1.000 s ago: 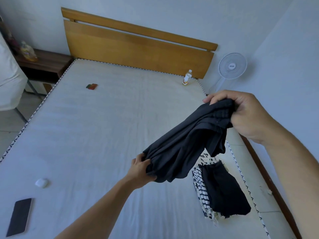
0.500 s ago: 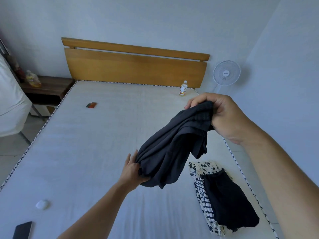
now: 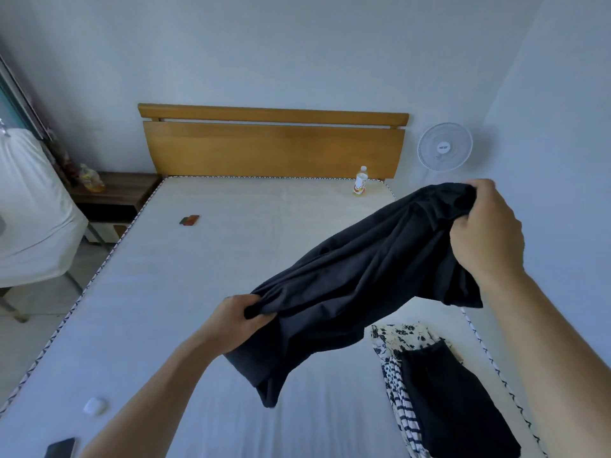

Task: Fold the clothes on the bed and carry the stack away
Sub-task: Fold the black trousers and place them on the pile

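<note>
While airborne — garment [image 3: 363, 276] between 2 hands

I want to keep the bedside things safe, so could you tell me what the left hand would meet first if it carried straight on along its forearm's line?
Probably only bare mattress. The left hand, gripping the dark garment, points toward the headboard; depth is unclear.

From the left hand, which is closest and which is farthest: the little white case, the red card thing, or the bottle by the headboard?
Measured from the left hand in the head view:
1. White case, down to its left, near the bed's left edge.
2. Red card thing, further up the mattress, left of the hand.
3. Bottle, at the far right end by the headboard.
</note>
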